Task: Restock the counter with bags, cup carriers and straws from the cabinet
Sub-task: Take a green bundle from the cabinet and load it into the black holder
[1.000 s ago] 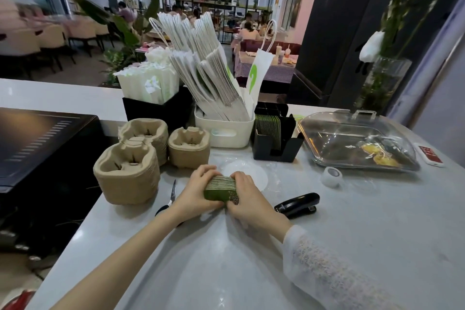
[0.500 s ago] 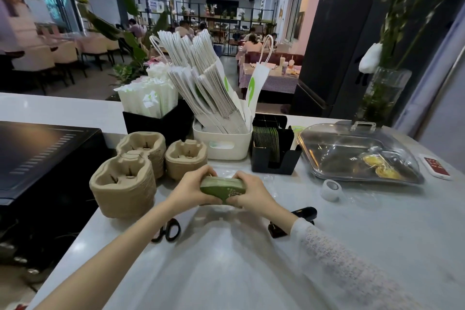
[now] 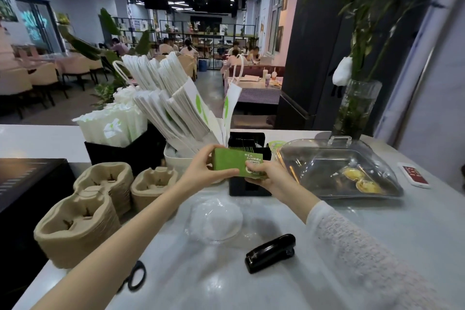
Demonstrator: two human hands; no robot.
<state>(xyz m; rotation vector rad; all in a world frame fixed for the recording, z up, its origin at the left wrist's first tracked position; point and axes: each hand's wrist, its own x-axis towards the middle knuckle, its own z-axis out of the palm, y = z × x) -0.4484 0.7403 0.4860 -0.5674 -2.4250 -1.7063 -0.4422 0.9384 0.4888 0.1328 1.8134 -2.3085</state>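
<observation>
Both hands are gripping one green card stack point(image 3: 237, 166) at centre frame, held above the bench point(image 3: 327, 246). Left hand point(image 3: 203, 167) is wrapping the stack's left end, thumb along the lower edge, fingers over the top. Right hand point(image 3: 270, 175) is pinching the right end from below, thumb over the printed face w/ QR mark. Stack is sitting directly in front of the black card holder point(image 3: 247, 187), top edge near the holder's opening; contact cannot be told.

Just left of holder: white bin point(image 3: 173, 156) packed w/ paper bags point(image 3: 176, 106), fanning toward upper left. Further left: black box point(image 3: 120, 152) holding wrapped straws point(image 3: 113, 126). Lower left: three stacks of pulp cup carriers point(image 3: 78, 224), standing on the bench.

Below the hands: clear plastic lid point(image 3: 214, 219) lying flat, black stapler point(image 3: 270, 255) near it, scissors point(image 3: 134, 277) at lower left, partly behind the left forearm. Right of holder: clear domed cover point(image 3: 337, 166) over a tray w/ yellow items inside. Glass vase point(image 3: 357, 108) w/ green stems is standing behind it, upper right.
</observation>
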